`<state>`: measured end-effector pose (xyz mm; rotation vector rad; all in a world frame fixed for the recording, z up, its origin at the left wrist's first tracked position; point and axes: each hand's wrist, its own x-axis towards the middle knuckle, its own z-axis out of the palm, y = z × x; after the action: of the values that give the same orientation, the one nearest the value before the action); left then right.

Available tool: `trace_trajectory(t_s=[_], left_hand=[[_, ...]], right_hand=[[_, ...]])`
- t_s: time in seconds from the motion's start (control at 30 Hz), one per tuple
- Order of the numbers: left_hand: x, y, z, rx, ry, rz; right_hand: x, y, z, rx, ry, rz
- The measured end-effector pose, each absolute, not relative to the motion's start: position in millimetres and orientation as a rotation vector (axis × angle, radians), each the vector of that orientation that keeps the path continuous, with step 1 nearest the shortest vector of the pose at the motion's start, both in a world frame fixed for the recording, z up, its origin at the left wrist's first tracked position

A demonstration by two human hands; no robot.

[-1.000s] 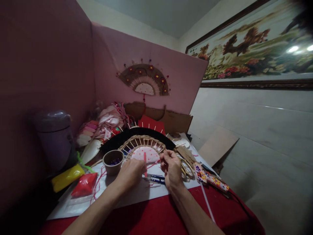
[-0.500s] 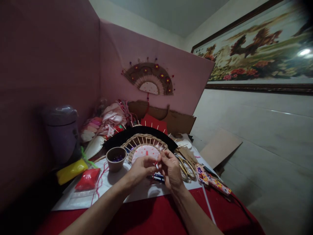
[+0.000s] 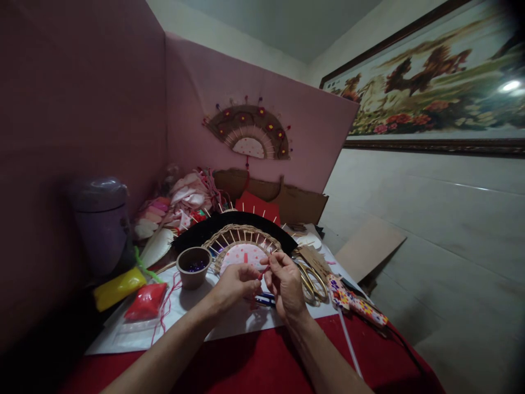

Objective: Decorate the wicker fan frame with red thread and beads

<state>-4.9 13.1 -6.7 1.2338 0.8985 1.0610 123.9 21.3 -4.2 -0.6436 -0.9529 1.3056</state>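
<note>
Above white paper (image 3: 229,324), both hands (image 3: 234,285) pinch red thread (image 3: 261,275) between them.

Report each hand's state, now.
Left hand: closed, pinching red thread.
Right hand: closed, fingers curled, pinching the same red thread.

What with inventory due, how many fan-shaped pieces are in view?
2: the brown fan on the pink panel and the black-banded fan beside the brown cup. Others may be hidden.

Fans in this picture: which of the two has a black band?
The lower fan: its wide outer band is black. The upper fan, on the pink board, has a brown one with red flowers.
</note>
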Motion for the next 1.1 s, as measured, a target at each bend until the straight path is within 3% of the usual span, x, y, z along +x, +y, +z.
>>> trace_trajectory(t_s=[1.1], left_hand=[[-6.7, 6.2, -2.3, 1.099, 0.721, 0.986]], right_hand=[[122.7, 16.2, -1.1, -0.662, -1.039, 1.283]])
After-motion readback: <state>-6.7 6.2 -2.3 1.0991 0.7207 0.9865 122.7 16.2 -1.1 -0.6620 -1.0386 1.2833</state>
